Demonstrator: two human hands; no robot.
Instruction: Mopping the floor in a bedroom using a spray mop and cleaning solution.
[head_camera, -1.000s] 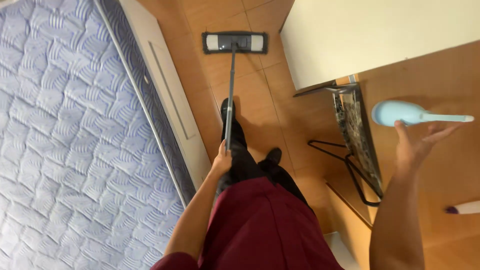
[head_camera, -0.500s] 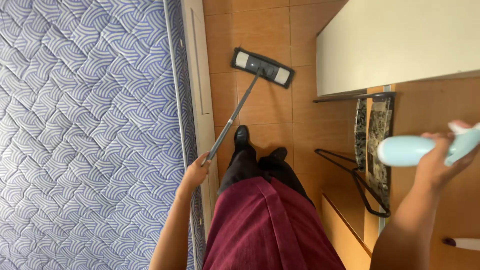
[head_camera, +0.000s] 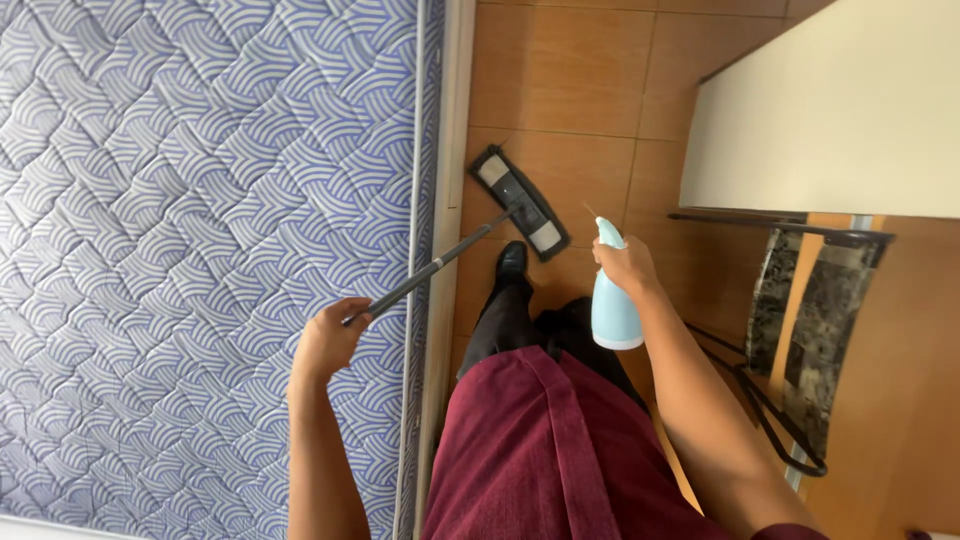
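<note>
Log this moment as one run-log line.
left hand: grips mop handle | right hand: holds spray bottle | mop head: on floor

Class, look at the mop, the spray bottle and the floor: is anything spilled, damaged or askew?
Nothing stands out. The left hand grips the mop, the right hand holds the spray bottle, and the floor shows no spill.

Flat mop (head_camera: 520, 203) and pale blue spray bottle (head_camera: 612, 300), both held above the wood floor (head_camera: 560, 70).

The mop has a thin dark pole running aslant from the left hand (head_camera: 330, 340) to a flat rectangular head, dark-framed with grey pads, that lies on the floor just beside the bed's edge and in front of a black shoe. The spray bottle, rounded and wider at its base, is gripped at the neck by the right hand (head_camera: 625, 265), its nozzle pointing up and away.
</note>
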